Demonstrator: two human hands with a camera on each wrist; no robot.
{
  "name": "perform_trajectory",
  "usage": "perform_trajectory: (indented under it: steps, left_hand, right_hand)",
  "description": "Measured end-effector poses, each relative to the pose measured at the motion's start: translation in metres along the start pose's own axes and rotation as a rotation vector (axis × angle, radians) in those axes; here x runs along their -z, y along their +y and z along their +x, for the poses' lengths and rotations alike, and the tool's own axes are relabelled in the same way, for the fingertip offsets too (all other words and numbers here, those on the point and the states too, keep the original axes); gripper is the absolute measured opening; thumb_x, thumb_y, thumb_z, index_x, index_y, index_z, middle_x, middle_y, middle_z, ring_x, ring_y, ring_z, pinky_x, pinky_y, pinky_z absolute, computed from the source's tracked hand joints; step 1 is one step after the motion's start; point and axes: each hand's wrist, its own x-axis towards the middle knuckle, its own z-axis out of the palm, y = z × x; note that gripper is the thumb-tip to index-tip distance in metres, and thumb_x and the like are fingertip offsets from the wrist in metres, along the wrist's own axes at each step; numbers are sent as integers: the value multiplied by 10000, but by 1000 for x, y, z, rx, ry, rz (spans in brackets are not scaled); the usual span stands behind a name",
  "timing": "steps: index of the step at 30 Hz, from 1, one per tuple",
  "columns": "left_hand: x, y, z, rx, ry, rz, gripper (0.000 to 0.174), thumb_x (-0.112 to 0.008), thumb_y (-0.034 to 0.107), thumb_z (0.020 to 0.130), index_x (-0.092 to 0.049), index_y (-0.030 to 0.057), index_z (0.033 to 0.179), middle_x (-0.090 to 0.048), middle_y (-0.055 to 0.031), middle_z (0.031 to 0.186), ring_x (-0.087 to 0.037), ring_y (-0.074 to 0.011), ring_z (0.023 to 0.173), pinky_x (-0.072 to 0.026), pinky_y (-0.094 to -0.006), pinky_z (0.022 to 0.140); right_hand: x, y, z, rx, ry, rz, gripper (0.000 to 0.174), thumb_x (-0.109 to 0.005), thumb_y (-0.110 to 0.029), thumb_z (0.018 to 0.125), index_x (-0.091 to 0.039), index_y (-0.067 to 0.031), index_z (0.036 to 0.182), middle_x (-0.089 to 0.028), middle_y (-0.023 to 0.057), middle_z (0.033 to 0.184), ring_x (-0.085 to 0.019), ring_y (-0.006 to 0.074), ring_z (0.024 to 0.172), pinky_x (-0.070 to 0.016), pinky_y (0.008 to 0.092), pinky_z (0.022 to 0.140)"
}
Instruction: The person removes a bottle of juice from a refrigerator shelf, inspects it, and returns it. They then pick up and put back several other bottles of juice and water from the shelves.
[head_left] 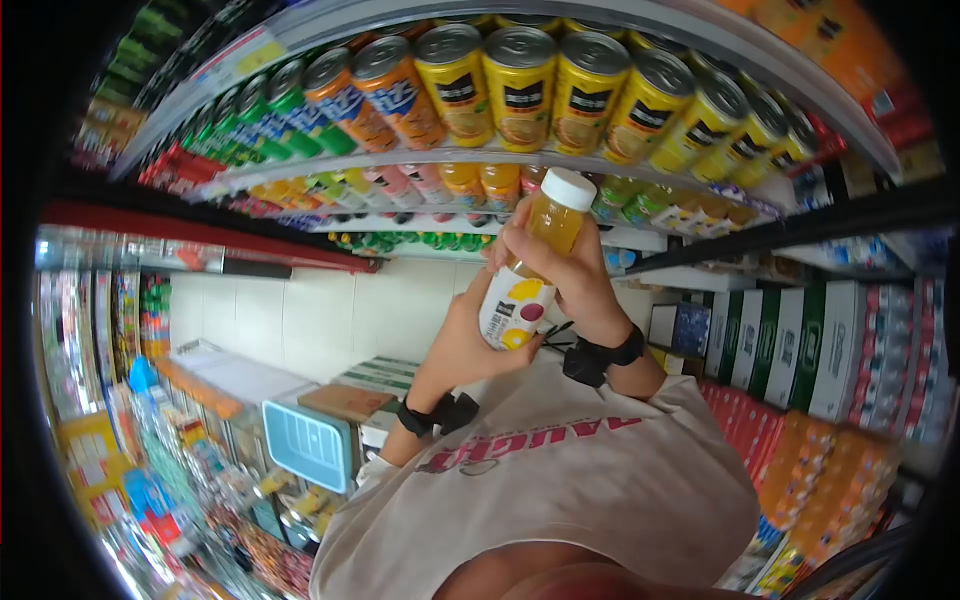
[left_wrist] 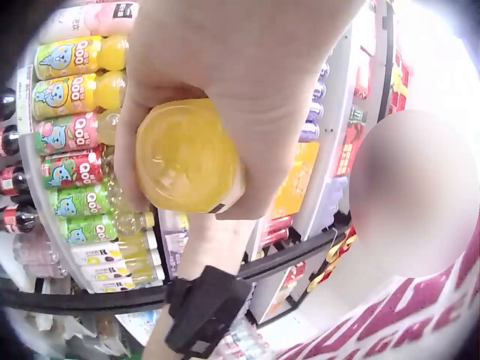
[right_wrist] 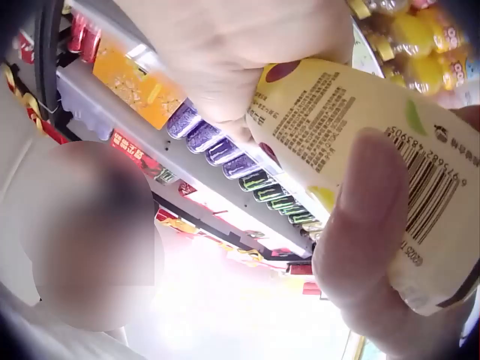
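Note:
A bottle of yellow drink (head_left: 519, 300) with a white cap (head_left: 569, 188) and a fruit-printed label is held tilted in front of the chest. My left hand (head_left: 465, 338) grips its lower part; the left wrist view shows that hand (left_wrist: 225, 82) round the bottle's yellow base (left_wrist: 187, 156). Higher up, just below the cap, my right hand (head_left: 568, 272) wraps the bottle. In the right wrist view, my right hand (right_wrist: 240, 52) is at one end of the barcoded label (right_wrist: 360, 142), and a thumb lies across it.
Shelves ahead carry yellow cans (head_left: 520, 90), orange cans (head_left: 397, 95) and rows of small bottles (head_left: 462, 185). A blue basket (head_left: 307, 446) stands at the lower left. Stacked cartons (head_left: 790, 345) and packed drinks (head_left: 830, 480) are on the right.

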Motion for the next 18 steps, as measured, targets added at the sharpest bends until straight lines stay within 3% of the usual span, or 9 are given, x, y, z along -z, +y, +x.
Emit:
perform_trajectory:
  steps: [2,6,7,9,11,13,15,16,18]
  left_hand:
    - [8,6,1,59,16,3,741,-876,173,669,-549,-52,1295,-698,-110,1070,-679,-188,931,-551,-336,865]
    - [34,-4,-29,284,-178,-600,772,-884,197,631,-562,-3,1303,-687,-64,1124,-655,-157,990,-520,-294,897]
    - [32,-8,-38,287,-159,-661,809,-887,213,625,-547,0,1327,-676,-71,1147,-648,-162,1013,-519,-291,901]
    - [34,-9,-51,239,-18,-609,880,-886,215,631,-495,9,1392,-651,-89,1205,-635,-185,1079,-520,-300,916]
    - [41,-5,-60,183,228,-347,952,-879,184,655,-421,20,1473,-623,-112,1275,-621,-220,1166,-525,-326,942]
    - [34,20,-53,27,633,-193,945,-871,158,686,-390,19,1488,-631,-129,1275,-628,-240,1187,-532,-349,940]
    - [19,34,-49,91,802,417,879,-858,147,717,-405,11,1458,-647,-141,1248,-644,-240,1175,-539,-361,922]
    - [17,37,-47,124,865,726,846,-852,142,733,-412,7,1443,-655,-148,1234,-652,-240,1169,-543,-367,913]
    - [22,23,-49,171,924,405,805,-847,161,746,-427,6,1415,-661,-141,1185,-666,-219,1098,-546,-359,877]
  right_hand:
    - [-4,-4,14,-37,-68,55,210,-727,-156,933,-561,-35,978,-680,93,830,-690,188,818,-565,366,781]
    - [-14,8,34,-169,-502,378,285,-734,-286,924,-536,-81,920,-659,95,772,-678,205,809,-525,440,926]
    - [-20,17,41,-141,-686,489,285,-726,-295,933,-536,-84,905,-654,96,752,-671,201,772,-515,445,921]
    - [-34,22,42,-235,-797,576,237,-715,-243,936,-562,-65,903,-645,81,729,-662,203,726,-534,415,839]
    - [-50,19,48,-297,-649,437,207,-712,-208,935,-581,-50,901,-646,68,724,-659,189,708,-538,372,771]
    - [-68,30,57,-286,-404,258,177,-722,-165,926,-617,-22,922,-659,49,745,-657,149,700,-531,286,668]
    - [-89,47,66,-199,-264,223,199,-739,-183,923,-625,-20,930,-679,53,768,-669,124,719,-530,271,666]
    - [-94,47,66,-286,-295,118,184,-737,-178,934,-614,-50,985,-660,41,808,-665,142,784,-542,306,766]
    - [-107,56,71,-365,-394,52,199,-749,-172,925,-621,-42,1006,-684,51,836,-683,138,804,-541,283,753]
